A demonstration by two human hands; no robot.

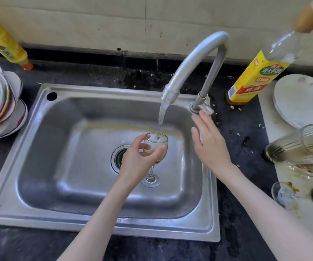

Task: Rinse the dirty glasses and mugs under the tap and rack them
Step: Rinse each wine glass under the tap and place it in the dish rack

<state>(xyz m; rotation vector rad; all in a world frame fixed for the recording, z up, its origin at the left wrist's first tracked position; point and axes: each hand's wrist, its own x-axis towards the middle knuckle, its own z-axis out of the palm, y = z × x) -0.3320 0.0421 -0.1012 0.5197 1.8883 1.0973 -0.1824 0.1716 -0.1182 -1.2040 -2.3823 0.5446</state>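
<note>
Left hand gripping wine glass under running tap, right hand flat-fingered, empty, near tap handle

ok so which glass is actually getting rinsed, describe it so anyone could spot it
Start at the steel sink and follow the tap's stream down. It lands in a stemmed wine glass gripped by the left hand, unlike the dirty glasses lying on the right counter.

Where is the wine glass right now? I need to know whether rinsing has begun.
The wine glass is over the sink, held by the left hand under the tap stream.
</note>
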